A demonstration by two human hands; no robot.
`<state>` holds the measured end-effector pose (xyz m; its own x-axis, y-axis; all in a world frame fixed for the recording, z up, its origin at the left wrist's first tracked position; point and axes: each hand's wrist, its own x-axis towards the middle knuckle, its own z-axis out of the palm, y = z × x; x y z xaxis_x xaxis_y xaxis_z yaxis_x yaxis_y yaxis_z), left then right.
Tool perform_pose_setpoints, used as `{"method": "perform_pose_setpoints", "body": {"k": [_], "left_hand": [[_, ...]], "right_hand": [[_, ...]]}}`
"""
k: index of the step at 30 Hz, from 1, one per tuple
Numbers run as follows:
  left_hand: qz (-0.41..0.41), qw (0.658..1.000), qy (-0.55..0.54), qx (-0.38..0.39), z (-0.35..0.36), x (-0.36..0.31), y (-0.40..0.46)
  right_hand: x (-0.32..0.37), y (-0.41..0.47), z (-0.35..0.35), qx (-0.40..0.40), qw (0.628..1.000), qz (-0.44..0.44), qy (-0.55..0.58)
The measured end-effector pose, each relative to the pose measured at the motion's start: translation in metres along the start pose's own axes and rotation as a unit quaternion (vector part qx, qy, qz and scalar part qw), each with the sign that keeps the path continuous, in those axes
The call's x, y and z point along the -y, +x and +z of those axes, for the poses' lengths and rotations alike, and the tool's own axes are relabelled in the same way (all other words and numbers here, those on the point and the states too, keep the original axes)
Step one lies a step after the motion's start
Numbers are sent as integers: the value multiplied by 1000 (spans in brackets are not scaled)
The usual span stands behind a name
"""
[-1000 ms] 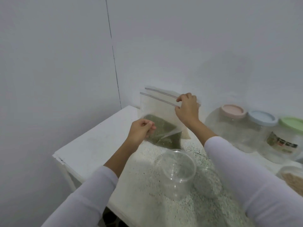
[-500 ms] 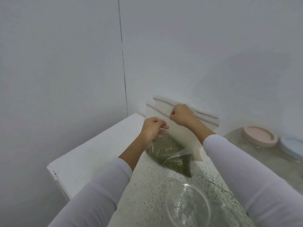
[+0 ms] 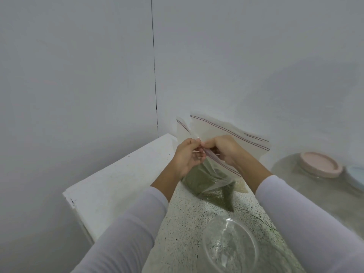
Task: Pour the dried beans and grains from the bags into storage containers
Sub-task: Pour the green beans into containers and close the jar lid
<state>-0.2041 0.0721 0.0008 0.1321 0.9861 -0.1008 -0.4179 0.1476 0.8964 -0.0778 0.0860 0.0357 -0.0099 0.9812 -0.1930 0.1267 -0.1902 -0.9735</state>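
While both of my hands work at the zip seal in the middle of the frame, the left hand (image 3: 186,157) pinches one lip of the zip bag (image 3: 208,174) with thumb and fingertips, and the right hand (image 3: 224,151) has its curled fingers closed on the opposite lip. The bag hangs between them, above the speckled worktop (image 3: 183,223), its green beans (image 3: 199,181) slumped into the lower corner. A second bag (image 3: 226,129) with the same striped seal stands behind, against the wall.

In my judgement the step is opening the seal. I would peel the lips apart from the pinch outward, keeping the mouth upward so the beans stay low, and only then tip a corner toward the clear container (image 3: 230,247) waiting open at the bottom of the frame. Pulling too sharply could jolt beans out onto the worktop.

At the right edge sits a jar with a pink lid (image 3: 319,164); beside it, a bluish lid is barely visible. I can read no brand, label or writing anywhere; the bags show only thin coloured lines along their seals.
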Motion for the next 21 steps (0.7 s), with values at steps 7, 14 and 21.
{"method": "perform_pose_setpoints", "body": {"k": [7, 14, 21], "left_hand": [[12, 999, -22, 20, -1, 3, -6], [25, 999, -16, 12, 4, 4, -9], [12, 1000, 25, -11, 5, 10, -8]], "right_hand": [[-5, -6, 3, 43, 997, 16, 62], [-10, -11, 5, 9, 998, -13, 62], [-14, -12, 3, -19, 978, -138, -157]]}}
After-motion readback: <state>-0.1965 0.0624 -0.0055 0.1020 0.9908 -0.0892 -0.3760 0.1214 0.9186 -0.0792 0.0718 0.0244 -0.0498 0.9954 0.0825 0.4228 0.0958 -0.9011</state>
